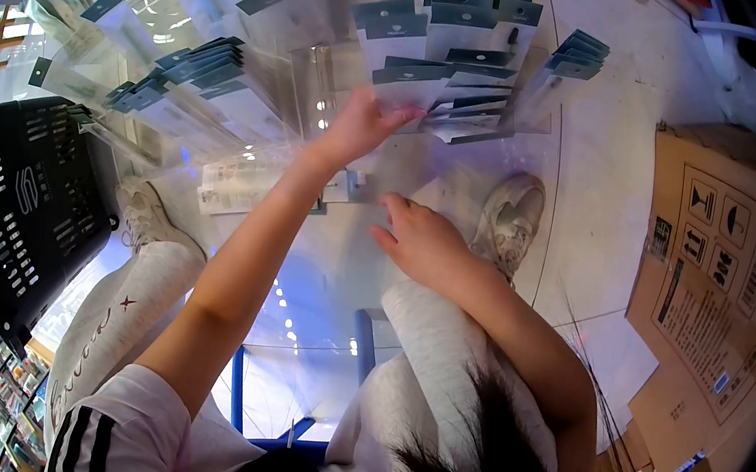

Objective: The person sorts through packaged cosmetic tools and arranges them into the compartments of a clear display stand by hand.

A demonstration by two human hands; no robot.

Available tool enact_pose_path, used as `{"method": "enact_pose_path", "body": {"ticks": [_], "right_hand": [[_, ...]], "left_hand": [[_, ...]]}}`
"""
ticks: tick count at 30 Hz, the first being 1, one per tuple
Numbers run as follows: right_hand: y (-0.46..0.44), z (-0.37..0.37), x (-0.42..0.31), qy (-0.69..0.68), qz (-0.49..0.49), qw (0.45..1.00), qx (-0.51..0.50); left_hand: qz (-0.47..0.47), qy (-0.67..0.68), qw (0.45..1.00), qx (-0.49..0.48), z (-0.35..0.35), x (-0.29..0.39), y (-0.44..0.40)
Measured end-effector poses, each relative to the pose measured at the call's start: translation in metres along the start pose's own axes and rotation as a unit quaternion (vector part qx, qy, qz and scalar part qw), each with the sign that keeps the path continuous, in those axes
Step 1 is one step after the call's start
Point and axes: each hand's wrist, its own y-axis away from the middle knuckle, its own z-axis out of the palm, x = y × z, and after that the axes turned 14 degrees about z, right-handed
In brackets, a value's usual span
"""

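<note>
My left hand (361,127) reaches to a group of flat packets with dark header cards. Its thumb lies across the lower front of one white packet (404,92), and its other fingers are partly hidden behind it; the hand looks closed on that packet. More packets (459,22) stand in overlapping rows just beyond. My right hand (425,242) hovers near my knee, thumb and index finger apart, holding nothing. Between the hands and slightly left, a small packet (341,187) lies low down, beside a printed sheet (236,187).
Other packet stacks (205,65) stand at the left, with a small bundle (579,54) at the right. A black basket (25,199) is at far left. A cardboard box (712,271) stands at right. Blue stool legs (364,344) show below me, on the tiled floor (591,216).
</note>
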Motion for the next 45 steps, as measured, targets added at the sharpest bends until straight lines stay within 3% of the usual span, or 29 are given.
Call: {"method": "enact_pose_path", "body": {"ticks": [4, 7, 11, 14, 20, 26, 28, 31, 35, 37, 40, 45], "right_hand": [[-0.001, 0.002, 0.002, 0.008, 0.002, 1.0, -0.013], [-0.001, 0.0, 0.002, 0.006, 0.004, 1.0, -0.016], [-0.001, 0.0, 0.0, 0.0, 0.01, 1.0, -0.018], [-0.003, 0.003, 0.0, 0.008, 0.01, 1.0, -0.019], [-0.004, 0.003, -0.001, 0.015, 0.011, 0.999, -0.027], [-0.003, 0.003, -0.001, 0.004, 0.004, 1.0, -0.02], [-0.004, 0.004, -0.002, 0.0, 0.001, 1.0, -0.026], [-0.006, 0.005, -0.005, -0.017, -0.051, 0.998, 0.033], [-0.02, -0.005, -0.027, 0.067, -0.138, 0.963, 0.221], [-0.035, -0.013, -0.039, 0.171, -0.151, 0.925, 0.303], [-0.042, -0.041, -0.063, 0.338, -0.142, 0.821, 0.437], [-0.055, -0.084, -0.059, 0.42, -0.034, 0.806, 0.415]], "left_hand": [[-0.125, -0.017, 0.991, 0.041, -0.002, 0.008, 0.003], [-0.063, 0.028, 0.982, 0.178, -0.008, 0.01, 0.001], [-0.019, -0.156, 0.978, 0.135, -0.024, 0.012, -0.007], [-0.079, -0.211, 0.971, 0.083, -0.027, 0.014, -0.014], [-0.049, -0.229, 0.971, 0.052, -0.036, 0.017, -0.013], [-0.106, -0.172, 0.969, 0.14, -0.047, 0.005, 0.014], [-0.085, -0.177, 0.971, 0.134, -0.045, 0.003, 0.02], [-0.048, -0.127, 0.978, 0.16, -0.033, 0.021, 0.016], [-0.017, -0.067, 0.986, 0.154, -0.029, 0.019, 0.008], [-0.009, -0.057, 0.991, 0.121, -0.037, 0.009, 0.003], [-0.016, -0.053, 0.996, 0.066, -0.06, 0.007, -0.001], [-0.048, -0.108, 0.993, 0.02, -0.076, 0.016, 0.012]]}}
